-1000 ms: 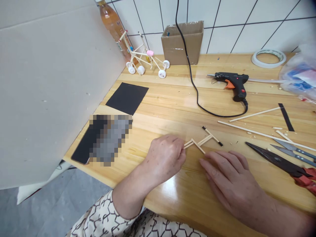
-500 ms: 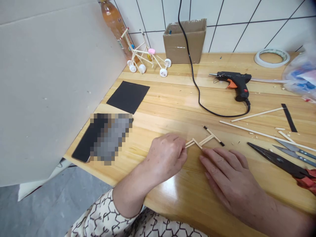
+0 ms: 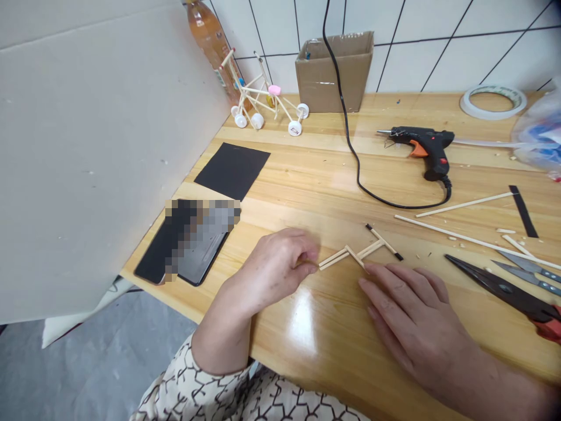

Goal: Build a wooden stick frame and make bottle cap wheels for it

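Note:
A small frame of thin wooden sticks (image 3: pixel 346 255) lies on the table, with black tips on its far crosspiece. Just left of the frame's near ends is my left hand (image 3: pixel 280 266), fingers curved and a gap showing between thumb and forefinger; its fingertips are slightly blurred. My right hand (image 3: pixel 407 313) rests flat on the wood, fingers stretched out. Its forefinger tip touches or nearly touches the end of the middle crosspiece.
A glue gun (image 3: pixel 427 146) with a black cable lies behind. Loose sticks (image 3: pixel 460 235), scissors (image 3: pixel 528 273) and red-handled pliers (image 3: pixel 504 286) are at right. Phones (image 3: pixel 205 257), black sheet (image 3: pixel 234 169), stick model with white wheels (image 3: pixel 258 96), bottle (image 3: pixel 208 41), cardboard box (image 3: pixel 333 82) and tape roll (image 3: pixel 493 105) stand around.
My left hand has drawn back to the left and let go of the stick frame's ends, which now show. My right hand stays flat beside the frame. The view has shifted slightly.

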Demonstrator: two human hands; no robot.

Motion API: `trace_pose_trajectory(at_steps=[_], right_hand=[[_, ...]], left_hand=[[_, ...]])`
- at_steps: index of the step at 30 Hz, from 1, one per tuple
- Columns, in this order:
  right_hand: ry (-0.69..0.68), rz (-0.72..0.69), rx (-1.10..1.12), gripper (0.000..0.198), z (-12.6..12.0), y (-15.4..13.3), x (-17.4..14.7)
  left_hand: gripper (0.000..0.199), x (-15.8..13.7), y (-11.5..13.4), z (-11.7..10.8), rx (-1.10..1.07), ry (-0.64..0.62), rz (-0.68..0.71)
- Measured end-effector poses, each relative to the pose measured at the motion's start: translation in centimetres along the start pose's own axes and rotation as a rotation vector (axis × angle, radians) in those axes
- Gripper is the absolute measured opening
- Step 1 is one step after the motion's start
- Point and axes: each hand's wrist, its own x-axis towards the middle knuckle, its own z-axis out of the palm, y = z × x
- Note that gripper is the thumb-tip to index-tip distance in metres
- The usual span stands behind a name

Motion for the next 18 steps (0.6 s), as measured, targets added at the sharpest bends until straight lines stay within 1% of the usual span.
trace_pose_trajectory(at_steps=[6,18], right_hand=[[0.001,0.005,-0.004,0.027,0.08,-0.03,-0.02],[-0.009,-0.014,-0.008,0.027,0.11,0.03,0.0]], left_hand=[[0.01,0.33,0.05,0.35,0.072,-0.021,0.013],[0.01,0.46,0.11,0.42,0.07,-0.026,0.005]])
